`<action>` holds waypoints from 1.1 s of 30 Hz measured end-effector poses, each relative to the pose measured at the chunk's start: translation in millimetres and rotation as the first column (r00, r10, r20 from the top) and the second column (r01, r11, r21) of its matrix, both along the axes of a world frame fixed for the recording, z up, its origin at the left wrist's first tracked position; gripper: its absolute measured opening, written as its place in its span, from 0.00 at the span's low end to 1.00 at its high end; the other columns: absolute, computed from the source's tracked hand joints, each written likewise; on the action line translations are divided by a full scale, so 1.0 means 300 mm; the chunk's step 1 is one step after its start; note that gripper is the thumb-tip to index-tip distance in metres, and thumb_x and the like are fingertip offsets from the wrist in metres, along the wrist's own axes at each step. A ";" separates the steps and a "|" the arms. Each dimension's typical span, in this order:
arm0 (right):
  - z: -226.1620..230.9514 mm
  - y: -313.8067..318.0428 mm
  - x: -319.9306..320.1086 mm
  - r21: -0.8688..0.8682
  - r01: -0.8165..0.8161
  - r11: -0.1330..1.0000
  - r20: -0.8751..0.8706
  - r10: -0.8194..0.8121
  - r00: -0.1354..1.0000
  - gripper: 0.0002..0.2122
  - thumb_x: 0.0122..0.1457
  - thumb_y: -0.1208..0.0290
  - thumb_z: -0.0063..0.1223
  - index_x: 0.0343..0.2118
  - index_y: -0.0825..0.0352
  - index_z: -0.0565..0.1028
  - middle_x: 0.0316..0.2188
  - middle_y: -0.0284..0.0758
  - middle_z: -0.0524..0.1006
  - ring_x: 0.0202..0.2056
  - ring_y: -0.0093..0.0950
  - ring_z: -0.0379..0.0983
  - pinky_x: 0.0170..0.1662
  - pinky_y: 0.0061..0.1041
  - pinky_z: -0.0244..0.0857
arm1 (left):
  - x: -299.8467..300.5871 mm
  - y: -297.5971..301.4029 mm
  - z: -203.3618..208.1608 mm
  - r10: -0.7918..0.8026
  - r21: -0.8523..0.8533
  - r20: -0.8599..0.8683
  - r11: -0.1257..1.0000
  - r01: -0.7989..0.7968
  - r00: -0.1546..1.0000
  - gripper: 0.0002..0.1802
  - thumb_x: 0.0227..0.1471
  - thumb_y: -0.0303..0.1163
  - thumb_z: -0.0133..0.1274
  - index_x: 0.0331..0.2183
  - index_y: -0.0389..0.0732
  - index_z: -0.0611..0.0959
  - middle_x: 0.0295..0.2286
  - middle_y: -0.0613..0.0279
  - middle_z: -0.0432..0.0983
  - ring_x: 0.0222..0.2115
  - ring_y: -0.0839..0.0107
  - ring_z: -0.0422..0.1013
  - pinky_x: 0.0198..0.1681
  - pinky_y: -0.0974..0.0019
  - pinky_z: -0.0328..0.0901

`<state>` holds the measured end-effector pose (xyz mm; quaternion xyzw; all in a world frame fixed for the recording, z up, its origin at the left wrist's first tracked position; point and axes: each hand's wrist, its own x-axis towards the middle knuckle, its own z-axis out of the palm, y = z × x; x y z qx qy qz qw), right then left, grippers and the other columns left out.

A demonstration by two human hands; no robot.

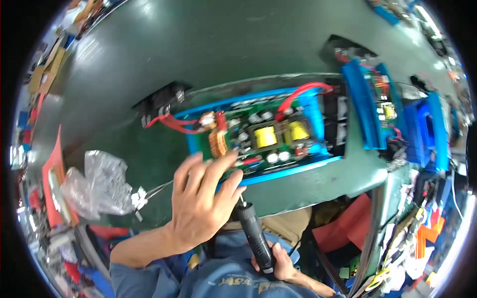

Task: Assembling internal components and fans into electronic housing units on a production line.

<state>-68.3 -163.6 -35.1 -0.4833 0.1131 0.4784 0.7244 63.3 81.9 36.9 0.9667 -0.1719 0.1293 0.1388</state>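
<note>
An open blue metal case (258, 180) holding a green circuit board (243, 119) lies before me. Two yellow-wound transformers (266, 137), a copper coil (217, 143) and red wires (298, 94) show on it. My left hand (201, 201) is at the case's near left edge, fingers stretched and spread, fingertips against the case's side. Close to my left thumb is the bit of a black electric screwdriver (256, 236), its tip hidden. My right hand (282, 260) is closed around the screwdriver's lower end, near my body.
Black end panels with sockets (161, 102) and with a fan-like part (335, 119) lie at the case's ends. Further right stand another opened blue case (360, 107) and a blue bin (417, 131). A clear plastic bag (107, 184) with small white parts is at left.
</note>
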 end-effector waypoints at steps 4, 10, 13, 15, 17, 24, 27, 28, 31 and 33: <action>-0.008 -0.115 -0.037 -0.278 0.200 0.939 0.272 -0.123 0.954 0.41 0.65 0.31 0.27 0.54 0.73 0.68 0.29 0.34 0.76 0.28 0.21 0.70 0.34 0.21 0.63 | 0.044 0.047 -0.034 -0.093 0.014 0.147 0.996 0.092 0.985 0.15 0.44 0.40 0.69 0.31 0.44 0.82 0.26 0.66 0.72 0.30 0.65 0.70 0.40 0.55 0.60; 0.137 -0.242 0.159 -0.565 0.242 0.789 0.460 0.058 0.886 0.29 0.60 0.68 0.64 0.61 0.69 0.63 0.33 0.31 0.74 0.34 0.18 0.71 0.39 0.24 0.68 | 0.301 0.171 -0.060 -0.096 0.000 0.328 0.995 0.101 0.940 0.14 0.45 0.36 0.68 0.27 0.41 0.79 0.25 0.59 0.67 0.30 0.57 0.67 0.41 0.53 0.61; 0.239 -0.253 0.357 -0.658 0.391 0.644 0.690 0.308 0.655 0.31 0.60 0.62 0.63 0.61 0.72 0.63 0.36 0.43 0.78 0.38 0.27 0.76 0.43 0.28 0.70 | 0.520 0.255 -0.073 -0.005 0.046 0.408 0.999 -0.015 0.913 0.13 0.48 0.34 0.66 0.33 0.39 0.81 0.30 0.58 0.73 0.37 0.55 0.69 0.45 0.54 0.61; 0.297 -0.284 0.492 -0.683 0.507 0.525 0.730 0.517 0.447 0.24 0.61 0.63 0.61 0.56 0.70 0.70 0.44 0.48 0.77 0.45 0.43 0.76 0.49 0.37 0.70 | 0.643 0.266 -0.132 0.180 0.022 0.433 0.977 -0.211 0.883 0.17 0.50 0.32 0.64 0.41 0.38 0.80 0.38 0.55 0.75 0.44 0.54 0.69 0.49 0.53 0.62; 0.350 -0.373 0.658 -0.499 0.761 0.414 0.727 0.678 0.109 0.18 0.56 0.69 0.65 0.49 0.66 0.76 0.44 0.44 0.77 0.47 0.44 0.74 0.51 0.37 0.69 | 0.685 0.271 -0.135 0.387 -0.055 0.421 0.914 -0.403 0.821 0.24 0.52 0.28 0.61 0.51 0.37 0.76 0.47 0.50 0.72 0.50 0.52 0.68 0.54 0.51 0.62; 0.441 -1.262 1.134 -0.302 0.901 -0.313 0.300 0.866 0.401 0.27 0.48 0.73 0.65 0.54 0.69 0.70 0.50 0.47 0.71 0.53 0.49 0.66 0.55 0.42 0.64 | 0.405 0.164 -0.048 0.035 -0.267 0.089 0.964 -0.010 0.995 0.21 0.47 0.21 0.61 0.45 0.36 0.78 0.52 0.48 0.70 0.55 0.47 0.65 0.59 0.52 0.63; 0.439 -1.404 1.193 -0.499 0.855 -0.141 0.417 0.826 0.380 0.26 0.41 0.70 0.73 0.45 0.69 0.74 0.39 0.45 0.76 0.44 0.47 0.73 0.48 0.41 0.68 | 0.231 0.229 -0.023 0.064 -0.305 -0.022 0.950 -0.067 0.998 0.18 0.45 0.21 0.62 0.41 0.35 0.80 0.52 0.49 0.70 0.54 0.47 0.66 0.58 0.51 0.63; 0.451 -1.486 1.194 -0.476 0.876 -0.082 0.439 0.841 0.317 0.26 0.36 0.69 0.77 0.40 0.69 0.75 0.35 0.45 0.77 0.39 0.45 0.75 0.44 0.39 0.69 | 0.190 0.254 -0.021 0.068 -0.313 -0.009 0.947 -0.067 0.998 0.18 0.45 0.21 0.62 0.41 0.35 0.80 0.52 0.49 0.70 0.54 0.47 0.66 0.58 0.51 0.63; 0.472 -1.434 1.241 -0.531 0.828 -0.177 0.420 0.795 0.439 0.23 0.32 0.68 0.79 0.33 0.66 0.78 0.30 0.37 0.78 0.36 0.38 0.77 0.39 0.36 0.69 | 0.039 0.386 -0.042 0.179 -0.250 -0.067 0.949 -0.190 0.982 0.15 0.45 0.21 0.61 0.39 0.35 0.80 0.51 0.49 0.71 0.53 0.47 0.66 0.57 0.52 0.63; 0.537 -1.397 1.252 -0.619 0.732 -0.283 0.338 0.746 0.574 0.22 0.31 0.66 0.80 0.31 0.65 0.79 0.27 0.35 0.78 0.34 0.37 0.78 0.37 0.36 0.69 | -0.062 0.475 -0.056 0.229 -0.226 -0.109 0.942 -0.248 0.967 0.15 0.45 0.21 0.62 0.38 0.35 0.80 0.52 0.48 0.71 0.53 0.46 0.67 0.56 0.53 0.63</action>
